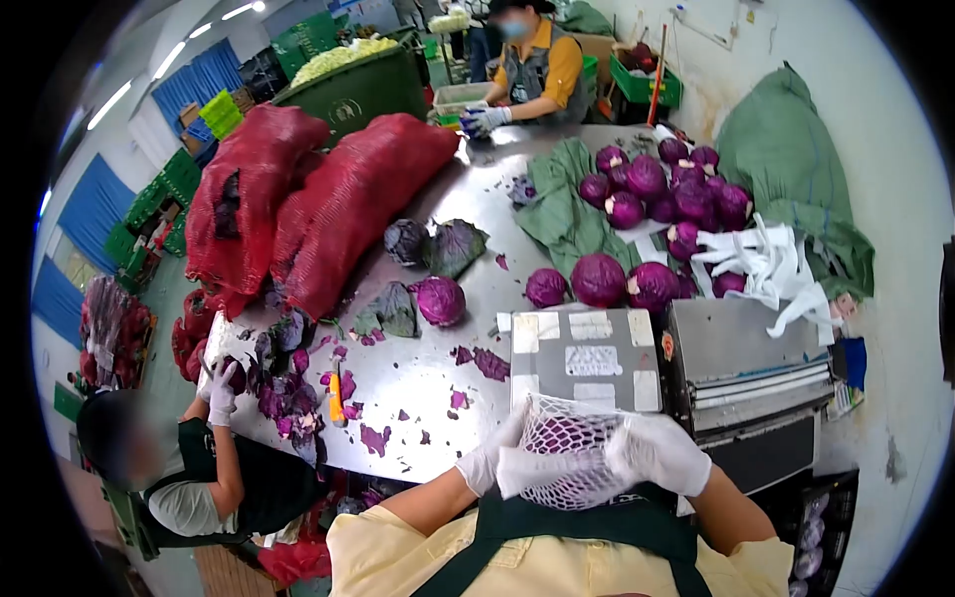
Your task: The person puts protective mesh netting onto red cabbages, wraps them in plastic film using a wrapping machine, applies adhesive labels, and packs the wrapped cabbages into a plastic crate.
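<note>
White foam netting [549, 483] around a purple cabbage [574, 434], held between two gloved hands
Left hand [494, 460] holds the netting at 9 o'clock, right hand [665, 454] closes on it at 3 o'clock; outward from them, a taped grey box [585, 360] sits at 12 o'clock, the loose cabbages [693, 201] at 1, an orange-handled tool [336, 398] among leaf scraps [288, 395] at 9, red mesh sacks [353, 209] between 10 and 11

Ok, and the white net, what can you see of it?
The white net is an open mesh of diamond-shaped holes, soft and stretchy by its look. It hangs bunched between the left hand and the right hand, both in white gloves and gripping its sides. Something purple, apparently a cabbage, shows through it. It sits just on the wearer's side of the grey box.
</note>
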Demonstrator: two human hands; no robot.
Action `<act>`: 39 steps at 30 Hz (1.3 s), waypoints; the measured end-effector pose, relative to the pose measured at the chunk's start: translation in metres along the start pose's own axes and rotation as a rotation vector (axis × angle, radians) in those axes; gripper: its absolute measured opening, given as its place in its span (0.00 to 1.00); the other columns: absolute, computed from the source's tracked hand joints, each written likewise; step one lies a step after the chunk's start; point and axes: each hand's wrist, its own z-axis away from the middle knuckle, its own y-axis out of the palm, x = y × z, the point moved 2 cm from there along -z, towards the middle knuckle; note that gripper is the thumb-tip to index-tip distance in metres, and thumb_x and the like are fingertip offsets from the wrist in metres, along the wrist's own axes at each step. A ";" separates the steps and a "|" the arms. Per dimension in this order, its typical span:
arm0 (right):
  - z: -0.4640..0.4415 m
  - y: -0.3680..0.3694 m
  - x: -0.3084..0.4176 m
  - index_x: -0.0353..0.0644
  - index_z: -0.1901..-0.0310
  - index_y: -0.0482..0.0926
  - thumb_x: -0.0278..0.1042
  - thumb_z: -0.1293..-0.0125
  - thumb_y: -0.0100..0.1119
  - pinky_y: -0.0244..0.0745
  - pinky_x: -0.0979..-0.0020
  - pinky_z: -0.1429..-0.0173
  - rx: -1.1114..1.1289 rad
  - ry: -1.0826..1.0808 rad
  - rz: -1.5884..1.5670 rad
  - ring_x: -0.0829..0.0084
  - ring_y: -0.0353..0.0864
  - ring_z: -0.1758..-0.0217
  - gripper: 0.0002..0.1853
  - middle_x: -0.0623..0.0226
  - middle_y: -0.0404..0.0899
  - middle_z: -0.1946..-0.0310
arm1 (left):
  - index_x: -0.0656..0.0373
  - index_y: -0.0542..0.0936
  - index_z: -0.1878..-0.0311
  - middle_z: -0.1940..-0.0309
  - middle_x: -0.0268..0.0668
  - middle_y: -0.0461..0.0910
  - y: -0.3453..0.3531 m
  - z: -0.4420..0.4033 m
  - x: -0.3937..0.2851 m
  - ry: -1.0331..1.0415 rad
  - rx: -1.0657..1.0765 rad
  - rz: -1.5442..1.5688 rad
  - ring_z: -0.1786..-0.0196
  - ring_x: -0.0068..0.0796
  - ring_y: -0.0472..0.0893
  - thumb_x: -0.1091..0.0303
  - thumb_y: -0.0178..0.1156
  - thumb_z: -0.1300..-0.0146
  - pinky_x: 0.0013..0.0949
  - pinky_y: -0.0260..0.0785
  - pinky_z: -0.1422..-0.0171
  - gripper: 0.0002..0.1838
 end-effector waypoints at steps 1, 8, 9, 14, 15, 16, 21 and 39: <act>0.002 -0.001 -0.003 0.30 0.57 0.80 0.37 0.24 0.42 0.75 0.72 0.52 -0.036 0.140 0.185 0.72 0.81 0.61 0.19 0.61 0.82 0.64 | 0.62 0.58 0.28 0.36 0.47 0.71 -0.016 -0.003 0.010 -0.098 -0.039 0.168 0.36 0.40 0.73 0.52 0.50 0.28 0.40 0.65 0.29 0.33; -0.034 -0.016 -0.003 0.32 0.31 0.60 0.47 0.26 0.45 0.66 0.67 0.34 0.319 -0.006 0.020 0.67 0.71 0.36 0.31 0.55 0.69 0.37 | 0.67 0.72 0.39 0.44 0.48 0.78 -0.059 -0.034 0.050 -0.172 0.134 0.556 0.44 0.42 0.78 0.34 0.39 0.29 0.44 0.70 0.36 0.40; -0.043 -0.025 -0.007 0.32 0.30 0.59 0.46 0.25 0.45 0.67 0.68 0.36 0.324 -0.041 -0.161 0.67 0.72 0.37 0.30 0.55 0.69 0.37 | 0.67 0.74 0.41 0.46 0.49 0.79 -0.044 -0.024 0.041 -0.106 -0.060 0.506 0.46 0.41 0.79 0.38 0.41 0.28 0.43 0.71 0.37 0.37; -0.020 -0.021 -0.080 0.32 0.38 0.67 0.37 0.25 0.44 0.78 0.71 0.45 -0.109 -0.117 0.075 0.71 0.81 0.52 0.21 0.60 0.79 0.52 | 0.63 0.78 0.61 0.61 0.44 0.83 -0.058 0.016 0.065 0.276 -0.040 0.858 0.58 0.39 0.82 0.60 0.49 0.29 0.40 0.75 0.47 0.15; -0.011 -0.035 -0.094 0.32 0.40 0.69 0.34 0.26 0.43 0.78 0.70 0.45 -0.065 -0.092 0.130 0.71 0.81 0.51 0.19 0.60 0.79 0.51 | 0.62 0.79 0.62 0.65 0.43 0.83 -0.057 0.024 0.071 0.270 -0.081 0.827 0.61 0.39 0.83 0.63 0.51 0.31 0.40 0.76 0.49 0.13; -0.008 -0.025 -0.100 0.33 0.41 0.69 0.32 0.26 0.41 0.78 0.67 0.44 -0.207 -0.072 0.229 0.71 0.80 0.49 0.18 0.59 0.79 0.50 | 0.63 0.78 0.62 0.68 0.44 0.83 -0.053 0.031 0.078 0.215 -0.222 0.842 0.64 0.40 0.83 0.65 0.52 0.33 0.40 0.76 0.51 0.11; -0.003 -0.009 -0.117 0.39 0.32 0.63 0.43 0.25 0.39 0.68 0.63 0.32 -0.039 -0.177 0.600 0.65 0.73 0.38 0.25 0.58 0.71 0.38 | 0.69 0.80 0.67 0.71 0.48 0.83 -0.037 0.044 0.089 0.299 -0.219 0.671 0.63 0.42 0.83 0.62 0.48 0.32 0.39 0.75 0.48 0.19; -0.060 0.052 -0.092 0.41 0.33 0.64 0.54 0.27 0.38 0.69 0.64 0.34 -0.233 -0.238 0.063 0.64 0.71 0.36 0.29 0.60 0.70 0.38 | 0.54 0.66 0.31 0.38 0.36 0.71 -0.085 0.114 0.070 0.603 -0.362 0.008 0.34 0.27 0.68 0.52 0.51 0.27 0.33 0.62 0.33 0.26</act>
